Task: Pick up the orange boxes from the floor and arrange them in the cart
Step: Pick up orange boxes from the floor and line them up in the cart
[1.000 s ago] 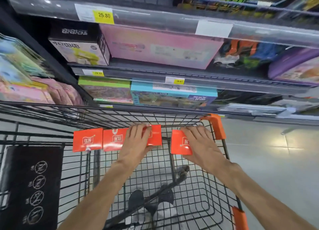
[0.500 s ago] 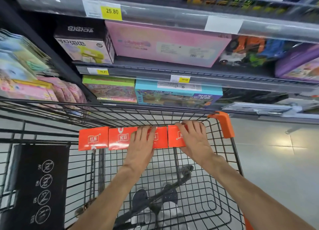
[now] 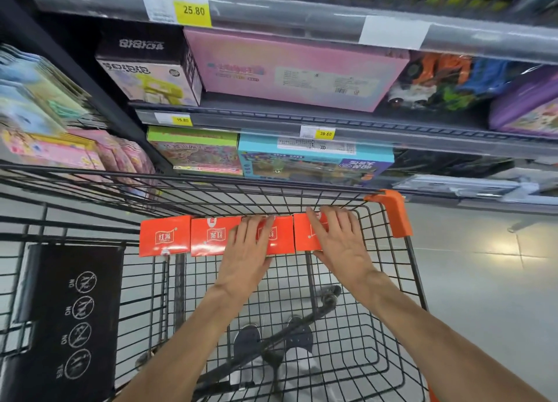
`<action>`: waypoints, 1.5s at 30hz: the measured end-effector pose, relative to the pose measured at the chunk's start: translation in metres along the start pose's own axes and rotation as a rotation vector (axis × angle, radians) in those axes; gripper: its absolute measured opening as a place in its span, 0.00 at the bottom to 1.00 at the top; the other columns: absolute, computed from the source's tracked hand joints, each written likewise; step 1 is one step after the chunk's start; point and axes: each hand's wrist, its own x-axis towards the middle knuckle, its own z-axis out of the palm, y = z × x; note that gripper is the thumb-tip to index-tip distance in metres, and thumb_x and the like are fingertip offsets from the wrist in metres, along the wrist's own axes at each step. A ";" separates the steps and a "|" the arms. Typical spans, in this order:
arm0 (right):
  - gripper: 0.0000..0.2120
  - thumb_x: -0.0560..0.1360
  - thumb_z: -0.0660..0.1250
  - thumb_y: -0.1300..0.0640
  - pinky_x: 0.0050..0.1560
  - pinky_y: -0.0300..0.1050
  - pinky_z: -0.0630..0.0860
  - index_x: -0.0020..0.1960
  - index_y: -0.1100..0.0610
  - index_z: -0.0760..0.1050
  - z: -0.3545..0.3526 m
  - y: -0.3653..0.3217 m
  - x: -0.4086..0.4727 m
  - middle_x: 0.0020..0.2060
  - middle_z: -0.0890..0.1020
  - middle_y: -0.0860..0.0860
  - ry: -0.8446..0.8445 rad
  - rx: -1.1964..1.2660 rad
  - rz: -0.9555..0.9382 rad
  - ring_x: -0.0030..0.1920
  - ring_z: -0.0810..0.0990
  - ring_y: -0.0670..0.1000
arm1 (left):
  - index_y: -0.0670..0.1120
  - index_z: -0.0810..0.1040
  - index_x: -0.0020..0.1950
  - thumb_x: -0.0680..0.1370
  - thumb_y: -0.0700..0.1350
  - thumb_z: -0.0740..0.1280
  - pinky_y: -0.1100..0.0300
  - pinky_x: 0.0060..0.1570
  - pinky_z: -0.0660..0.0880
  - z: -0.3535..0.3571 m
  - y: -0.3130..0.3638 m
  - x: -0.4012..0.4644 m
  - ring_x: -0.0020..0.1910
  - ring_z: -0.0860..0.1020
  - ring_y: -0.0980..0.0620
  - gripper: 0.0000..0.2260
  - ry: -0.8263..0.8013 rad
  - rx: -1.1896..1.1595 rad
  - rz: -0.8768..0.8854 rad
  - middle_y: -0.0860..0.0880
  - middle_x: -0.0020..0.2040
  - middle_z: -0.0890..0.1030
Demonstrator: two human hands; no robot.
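Several orange boxes lie side by side in a row on the wire floor of the black cart (image 3: 389, 326), against its far wall. The leftmost box (image 3: 164, 235) and the one beside it (image 3: 211, 236) are uncovered. My left hand (image 3: 246, 259) rests flat, fingers spread, on the third box (image 3: 279, 238). My right hand (image 3: 341, 244) lies flat on the rightmost box (image 3: 303, 235), thumb at its near edge, the box touching its neighbour. Neither hand lifts a box.
Store shelves with toy boxes and price tags rise just beyond the cart. An orange corner guard (image 3: 394, 213) caps the cart's far right corner. A black flap with warning icons (image 3: 66, 320) hangs at the left. Grey tiled floor (image 3: 483, 281) lies to the right.
My right hand slid the rightmost box left until it closed the gap with the row. My left hand stayed pressed on the third box.
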 end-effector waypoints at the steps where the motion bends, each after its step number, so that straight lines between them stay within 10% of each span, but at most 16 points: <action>1: 0.49 0.68 0.78 0.46 0.73 0.61 0.60 0.79 0.55 0.55 -0.002 0.001 -0.001 0.69 0.66 0.60 -0.011 0.002 -0.007 0.69 0.64 0.61 | 0.44 0.59 0.79 0.71 0.50 0.76 0.46 0.68 0.67 -0.003 -0.001 -0.001 0.68 0.66 0.41 0.41 0.002 -0.006 0.020 0.42 0.70 0.67; 18: 0.36 0.79 0.63 0.39 0.78 0.49 0.43 0.80 0.54 0.57 -0.253 0.095 -0.165 0.76 0.65 0.54 0.074 0.173 0.184 0.79 0.55 0.54 | 0.50 0.60 0.78 0.76 0.62 0.68 0.50 0.73 0.62 -0.269 0.109 -0.004 0.74 0.64 0.47 0.36 0.123 0.015 0.543 0.49 0.75 0.66; 27: 0.39 0.71 0.66 0.33 0.68 0.54 0.67 0.74 0.56 0.66 -0.390 0.187 -0.399 0.64 0.76 0.56 0.318 0.171 0.652 0.65 0.74 0.60 | 0.47 0.64 0.77 0.73 0.63 0.71 0.47 0.69 0.68 -0.427 0.349 -0.011 0.71 0.69 0.43 0.38 0.202 -0.014 1.023 0.44 0.73 0.70; 45: 0.45 0.73 0.67 0.33 0.73 0.50 0.62 0.80 0.54 0.52 -0.413 0.352 -0.841 0.75 0.66 0.55 0.339 0.069 1.274 0.74 0.66 0.57 | 0.49 0.60 0.78 0.74 0.66 0.67 0.55 0.72 0.62 -0.435 0.846 -0.078 0.73 0.66 0.48 0.39 0.194 0.010 1.571 0.48 0.75 0.67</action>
